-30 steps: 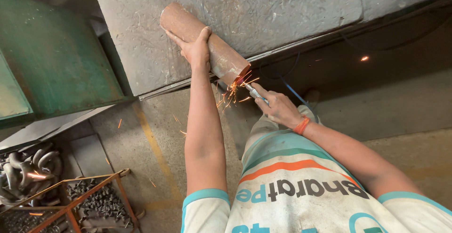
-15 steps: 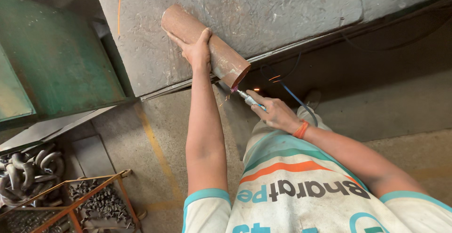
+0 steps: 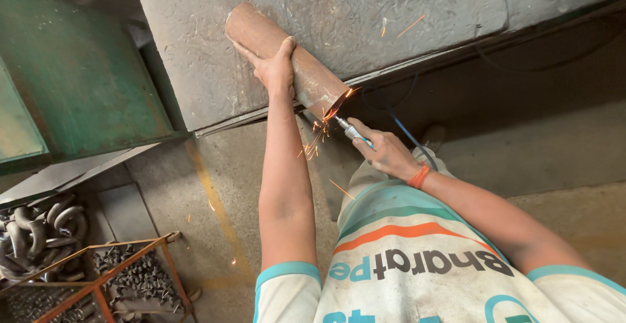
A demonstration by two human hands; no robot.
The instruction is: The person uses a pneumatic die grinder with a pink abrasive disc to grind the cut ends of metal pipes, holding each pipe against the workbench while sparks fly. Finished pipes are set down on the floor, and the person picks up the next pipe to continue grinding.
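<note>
Sparks spray where the grinder tip (image 3: pixel 343 126) meets the near rim of the rusty pipe (image 3: pixel 287 59) lying on the grey bench (image 3: pixel 404 23). Left hand (image 3: pixel 275 70) clamps the pipe; right hand (image 3: pixel 386 152) grips the tool. Light, even pressure along the edge, with the pipe pinned flat, should serve best.

Soft, even daylight fills the scene, brightest on the grey table (image 3: pixel 365 29) top and the pale shirt (image 3: pixel 417 264). Under the table's edge the floor (image 3: pixel 535 134) falls into deep shadow. Orange sparks (image 3: pixel 319 134) glow at the pipe (image 3: pixel 287 59) end and streak slightly, the only motion blur. The wide lens bends the table edge and stretches the arms toward the corners. Focus is sharp mid-frame; the bins (image 3: pixel 98 277) at lower left are dim and softer. No glare shows.
</note>
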